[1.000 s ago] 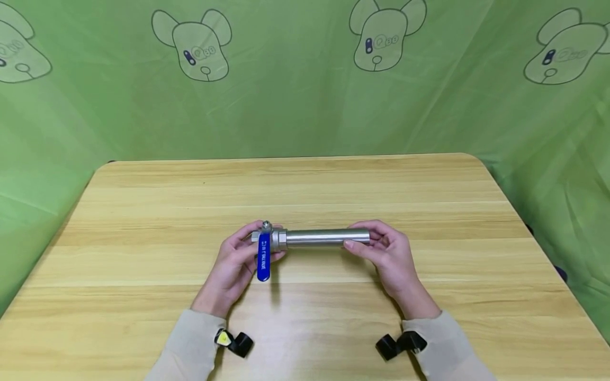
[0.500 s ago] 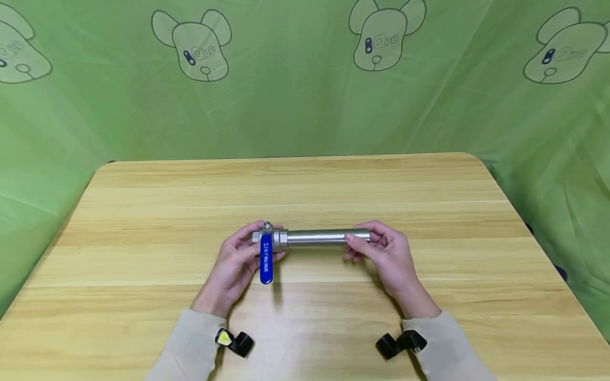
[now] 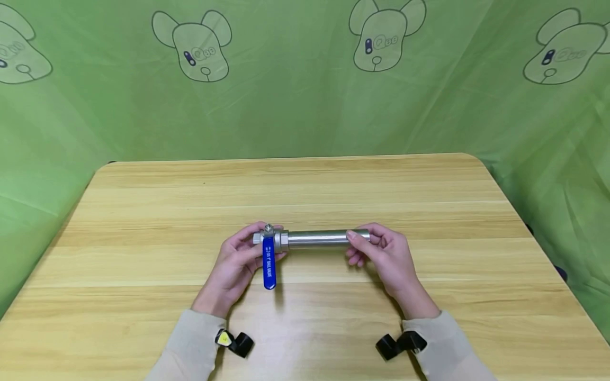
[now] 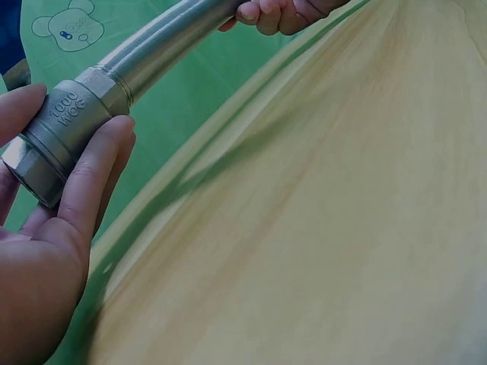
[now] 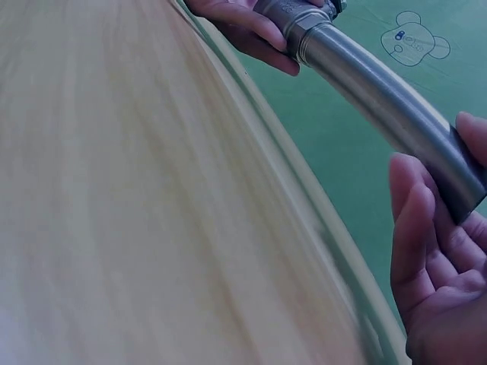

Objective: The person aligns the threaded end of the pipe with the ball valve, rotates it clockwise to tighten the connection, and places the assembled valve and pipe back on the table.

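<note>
A steel ball valve (image 3: pixel 280 239) with a blue lever handle (image 3: pixel 269 264) is joined to a straight steel pipe (image 3: pixel 316 238), held level above the table. My left hand (image 3: pixel 234 264) grips the valve body, its fingers wrapped around it from behind and below. At the pipe's free right end, my right hand (image 3: pixel 391 259) pinches the tube, thumb on the near side. The handle points toward me. In the left wrist view, the valve body (image 4: pixel 72 125) shows the raised marking "1000 WOG". A little thread shows at the joint beside the pipe (image 5: pixel 380 95) in the right wrist view.
The wooden table (image 3: pixel 305 190) has rounded far corners. Behind it and at both sides hangs a green curtain (image 3: pixel 295 106) printed with cartoon heads. A black wrist camera (image 3: pixel 238 343) sits on the left sleeve, another black camera (image 3: pixel 391 346) on the right.
The blue handle's end has swung slightly down and to the right as the valve turned a little. My right thumb has shifted up across the pipe. Left hand almost unmoved.
</note>
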The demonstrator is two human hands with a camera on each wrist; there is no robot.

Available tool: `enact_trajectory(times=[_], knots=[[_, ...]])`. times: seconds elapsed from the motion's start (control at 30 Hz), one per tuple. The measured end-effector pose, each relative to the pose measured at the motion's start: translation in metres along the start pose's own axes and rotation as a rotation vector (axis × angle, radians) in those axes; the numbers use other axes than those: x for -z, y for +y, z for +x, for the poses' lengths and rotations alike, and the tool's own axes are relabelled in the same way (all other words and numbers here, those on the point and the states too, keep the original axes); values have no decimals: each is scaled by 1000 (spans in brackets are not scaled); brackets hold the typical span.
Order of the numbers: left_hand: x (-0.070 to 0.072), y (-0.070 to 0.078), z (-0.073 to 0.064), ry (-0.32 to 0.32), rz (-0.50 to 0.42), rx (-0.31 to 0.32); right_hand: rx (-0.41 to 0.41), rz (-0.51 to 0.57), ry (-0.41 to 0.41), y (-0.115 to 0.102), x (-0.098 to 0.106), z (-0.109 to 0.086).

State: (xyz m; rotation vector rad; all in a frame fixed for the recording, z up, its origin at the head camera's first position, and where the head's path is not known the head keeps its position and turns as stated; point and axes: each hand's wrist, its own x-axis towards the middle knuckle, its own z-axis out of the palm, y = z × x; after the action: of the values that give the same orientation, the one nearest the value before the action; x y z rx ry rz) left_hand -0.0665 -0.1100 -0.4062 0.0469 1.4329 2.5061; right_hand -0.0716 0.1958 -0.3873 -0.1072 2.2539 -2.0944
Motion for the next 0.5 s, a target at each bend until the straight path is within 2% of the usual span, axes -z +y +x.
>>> enact_trajectory(times=[0.33,0.5], knots=[[-1,4,-2,31,52,-31,-121,19,59,-13,-8,-2],[-2,4,-2,22,59,-41,-170,45,83,-17,-8,-3]])
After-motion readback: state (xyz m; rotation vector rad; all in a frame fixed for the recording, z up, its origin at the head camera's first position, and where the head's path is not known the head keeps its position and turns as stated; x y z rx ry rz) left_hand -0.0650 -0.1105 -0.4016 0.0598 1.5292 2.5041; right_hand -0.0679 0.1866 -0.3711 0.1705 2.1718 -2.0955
